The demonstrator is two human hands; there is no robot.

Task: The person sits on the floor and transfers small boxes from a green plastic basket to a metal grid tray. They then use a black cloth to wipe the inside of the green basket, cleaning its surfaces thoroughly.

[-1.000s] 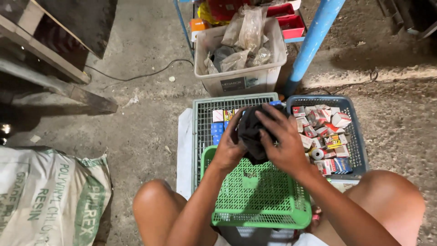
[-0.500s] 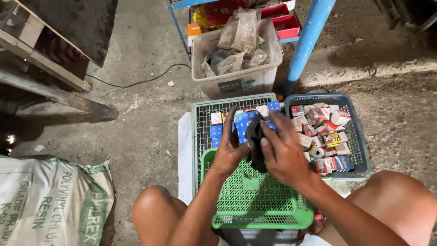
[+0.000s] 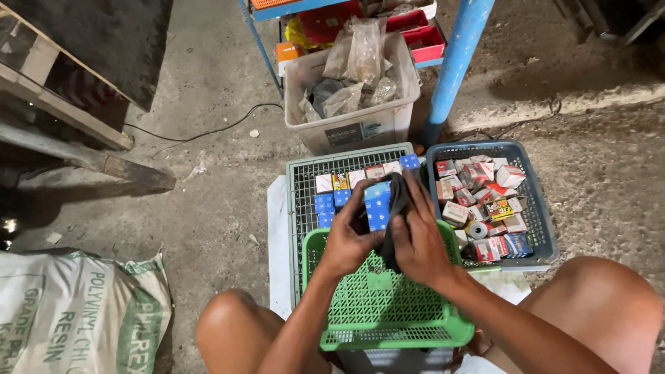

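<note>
My left hand (image 3: 352,234) and my right hand (image 3: 418,235) meet over the far end of an upturned green mesh basket (image 3: 388,305) between my knees. Both grip a dark cloth (image 3: 396,201) folded around a small blue box (image 3: 377,204), which my left hand pinches from the left side. The cloth hangs down between my palms. Behind my hands, a grey mesh crate (image 3: 305,187) holds a row of small blue, white and yellow boxes.
A blue basket (image 3: 537,225) at right is full of small mixed boxes and a tape roll. A white bin (image 3: 360,125) with plastic bags stands behind, beside a blue post (image 3: 454,66). A printed sack (image 3: 76,315) lies at left, wooden beams (image 3: 90,159) beyond.
The dark cloth, bunched in both hands a second ago, is now folded narrow and a blue box shows against it. My hands have stayed above the green basket.
</note>
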